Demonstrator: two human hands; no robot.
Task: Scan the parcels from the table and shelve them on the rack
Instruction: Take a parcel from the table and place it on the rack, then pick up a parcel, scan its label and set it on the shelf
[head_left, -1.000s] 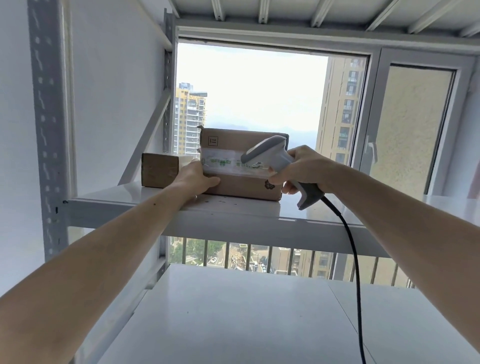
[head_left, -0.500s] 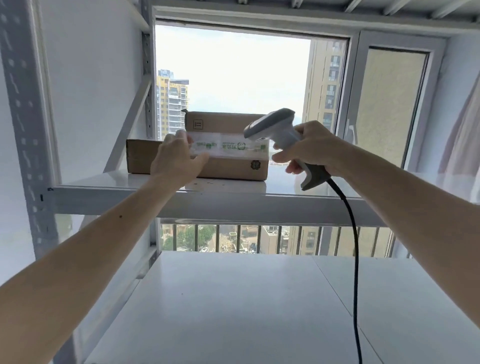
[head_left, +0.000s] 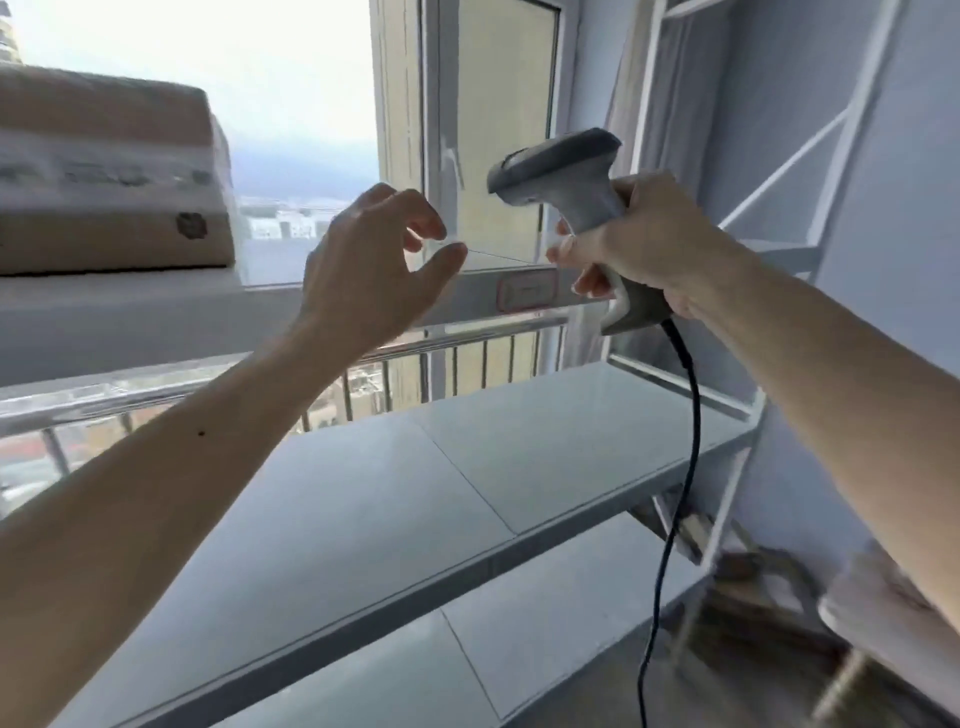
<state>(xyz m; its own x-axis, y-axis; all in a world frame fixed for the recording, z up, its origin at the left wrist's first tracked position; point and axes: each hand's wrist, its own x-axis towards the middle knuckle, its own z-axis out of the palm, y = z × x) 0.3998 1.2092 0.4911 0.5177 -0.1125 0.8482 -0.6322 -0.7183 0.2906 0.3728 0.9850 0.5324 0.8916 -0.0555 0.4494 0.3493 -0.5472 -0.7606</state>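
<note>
With the brown taped cardboard parcel (head_left: 111, 176) resting on the white metal rack's upper shelf (head_left: 119, 304) at nine o'clock, this shelving step looks finished, the left hand (head_left: 371, 265) loosely spread and empty, the right hand (head_left: 641, 244) gripping the grey corded scanner (head_left: 563, 182); fetching another parcel seems next.

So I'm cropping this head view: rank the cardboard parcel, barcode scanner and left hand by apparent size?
1. cardboard parcel, cut off by the frame
2. and 3. left hand and barcode scanner: too alike to rank.
</note>
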